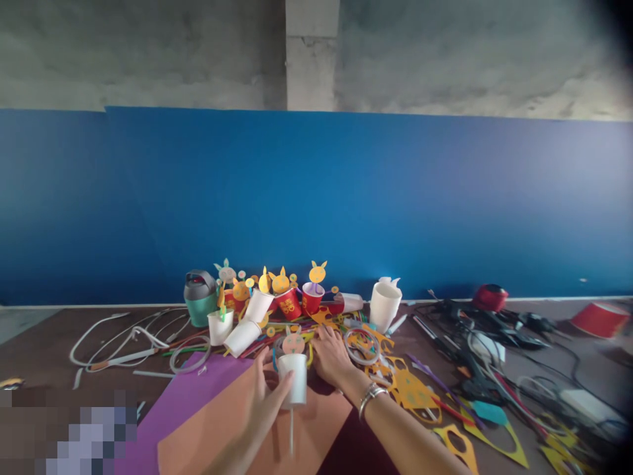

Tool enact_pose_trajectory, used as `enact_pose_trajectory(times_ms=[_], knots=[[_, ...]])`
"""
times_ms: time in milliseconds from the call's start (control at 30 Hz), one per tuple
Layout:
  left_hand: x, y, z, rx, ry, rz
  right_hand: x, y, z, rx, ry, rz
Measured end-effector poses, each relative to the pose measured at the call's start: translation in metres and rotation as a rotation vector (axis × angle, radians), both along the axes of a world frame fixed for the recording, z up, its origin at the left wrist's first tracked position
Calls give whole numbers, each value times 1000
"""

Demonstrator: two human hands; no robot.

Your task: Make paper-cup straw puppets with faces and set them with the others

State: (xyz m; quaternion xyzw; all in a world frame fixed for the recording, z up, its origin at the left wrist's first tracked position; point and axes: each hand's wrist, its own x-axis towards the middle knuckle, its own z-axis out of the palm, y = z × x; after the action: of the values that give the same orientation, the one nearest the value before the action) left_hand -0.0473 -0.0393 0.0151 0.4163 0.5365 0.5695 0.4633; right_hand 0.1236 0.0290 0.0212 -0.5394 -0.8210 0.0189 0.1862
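My left hand [270,386] is wrapped round a white paper cup [293,381], holding it upright above the paper sheets. A pink paper rabbit head [293,341] stands at the cup's top, and a pale straw [291,429] sticks out below. Just right of the cup, my right hand [330,355] has its fingers curled down at the craft pile; whatever is in them is hidden. A bent yellow strip [310,349] shows between the cup and the right fingers. Under both hands lie an orange paper sheet [222,422] and a purple sheet [217,376].
Behind stand several cups with paper animal heads, such as a red cup [288,305], beside a green container [200,300]. A white cup [385,305] stands further right. Cut yellow paper [410,389], cables [494,363] and a hot glue gun [479,382] crowd the right side.
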Motion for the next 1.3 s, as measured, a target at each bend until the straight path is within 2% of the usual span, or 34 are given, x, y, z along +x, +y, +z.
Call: enact_pose_trajectory(times_ms=[100,267,533,667,767,833,933,1033,1100,1200,1300], knots=[[-1,1,0,45,-28,58,4,2,0,-11,5,10],[1,4,2,247,-6,197,6,7,-2,-28,55,-9],[-8,10,0,302,196,126,14,7,3,-20,254,-36],[-2,4,18,295,169,71,16,-15,19,60,386,-57],[10,-3,38,217,26,-26,12,-40,32,206,627,83],[23,-5,47,88,-112,-141,8,-55,37,253,653,172],[45,1,50,-66,-393,-305,5,-64,41,294,621,208],[64,16,40,-86,-647,-290,17,-56,46,227,547,221],[73,26,32,-94,-679,-249,36,-44,48,170,474,216],[80,37,22,-114,-669,-159,70,-27,45,87,275,23],[79,39,18,-80,-514,-93,93,-18,29,-11,13,-141]])
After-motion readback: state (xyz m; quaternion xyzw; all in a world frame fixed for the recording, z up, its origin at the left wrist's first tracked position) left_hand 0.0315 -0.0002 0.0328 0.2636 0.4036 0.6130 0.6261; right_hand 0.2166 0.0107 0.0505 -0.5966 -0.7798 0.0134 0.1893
